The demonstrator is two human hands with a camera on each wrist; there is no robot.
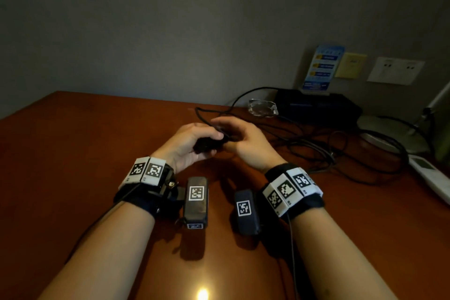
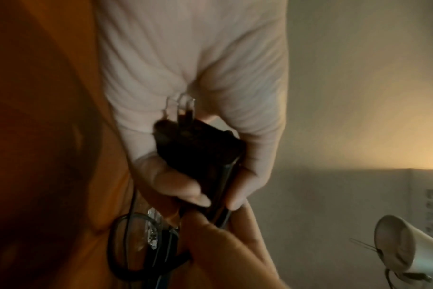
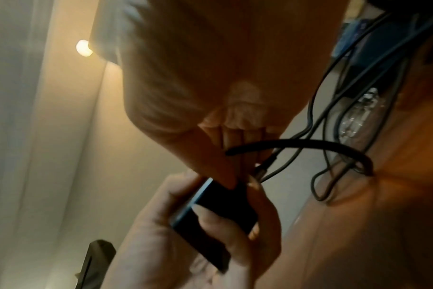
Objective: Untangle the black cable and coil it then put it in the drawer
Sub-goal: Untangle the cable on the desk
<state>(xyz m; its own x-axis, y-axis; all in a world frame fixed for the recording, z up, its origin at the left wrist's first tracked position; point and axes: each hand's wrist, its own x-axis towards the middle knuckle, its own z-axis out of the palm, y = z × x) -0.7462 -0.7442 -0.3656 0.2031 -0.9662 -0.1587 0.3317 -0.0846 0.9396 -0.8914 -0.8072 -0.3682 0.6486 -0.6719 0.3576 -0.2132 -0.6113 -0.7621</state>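
Observation:
Over the brown desk (image 1: 97,153) my left hand (image 1: 202,140) curls round the black plug block (image 1: 207,145) at the cable's end. The left wrist view shows the plug block (image 2: 198,144) in my fingers with its metal prongs pointing at the palm. My right hand (image 1: 231,133) meets it from the right and pinches the black cable (image 3: 309,143) just where it leaves the plug block (image 3: 210,211). The rest of the black cable (image 1: 304,146) lies in a loose tangle on the desk to the right. No drawer is in view.
At the back right stand a glass ashtray (image 1: 263,107), a black box (image 1: 316,107) with a blue card (image 1: 321,68) on it, and a lamp base (image 1: 389,134). A white remote (image 1: 431,175) lies by the right edge. A wall socket (image 1: 395,70) is behind.

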